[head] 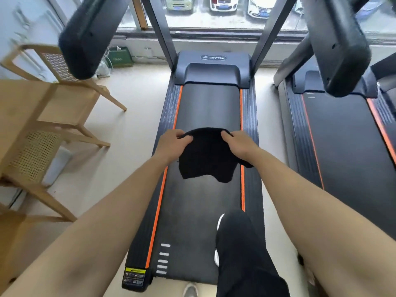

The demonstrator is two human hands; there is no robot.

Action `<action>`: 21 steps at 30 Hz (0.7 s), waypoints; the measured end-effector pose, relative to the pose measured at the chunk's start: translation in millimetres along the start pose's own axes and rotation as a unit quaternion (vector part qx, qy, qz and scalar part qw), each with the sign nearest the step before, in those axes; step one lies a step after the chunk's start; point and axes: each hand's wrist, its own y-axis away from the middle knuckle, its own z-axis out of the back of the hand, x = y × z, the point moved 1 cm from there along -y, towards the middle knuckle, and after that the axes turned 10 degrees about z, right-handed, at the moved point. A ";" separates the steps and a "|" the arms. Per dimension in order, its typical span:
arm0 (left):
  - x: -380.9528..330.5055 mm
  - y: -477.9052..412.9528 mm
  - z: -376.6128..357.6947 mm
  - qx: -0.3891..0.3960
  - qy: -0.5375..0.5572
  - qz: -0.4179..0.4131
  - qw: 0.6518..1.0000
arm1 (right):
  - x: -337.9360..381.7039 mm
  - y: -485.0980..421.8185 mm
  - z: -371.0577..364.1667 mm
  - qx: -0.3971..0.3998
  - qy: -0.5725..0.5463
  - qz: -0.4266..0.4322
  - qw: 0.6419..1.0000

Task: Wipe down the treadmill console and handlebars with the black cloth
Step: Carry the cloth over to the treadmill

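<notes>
Left hand (173, 145), right hand (240, 144) — gripping one black cloth (205, 158).

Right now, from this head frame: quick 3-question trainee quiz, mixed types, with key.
1. True or false: the black cloth touches the left handlebar.
2. The cloth is held by: A one grip, B both grips, C neither.
3. Fill in: the wooden chair stands to the ___ of the treadmill.
Key: 1 false, it hangs over the belt. 2 B, left grip and right grip pinch its top edge. 3 left.
</notes>
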 end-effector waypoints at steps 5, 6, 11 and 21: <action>-84.5 -20.4 47.7 -0.021 0.031 0.062 0.997 | 75.8 -42.4 65.2 0.046 -0.034 0.003 0.998; -100.0 -21.7 64.2 -0.032 0.033 0.068 0.997 | 95.5 -47.1 77.0 0.051 -0.040 0.004 0.998; -151.5 -16.6 157.0 -0.088 0.031 0.084 0.992 | 198.7 -63.1 116.7 0.068 -0.112 0.017 0.991; -103.3 -44.7 325.6 -0.139 0.276 0.150 0.939 | 337.8 -142.6 57.5 0.083 -0.137 0.050 0.986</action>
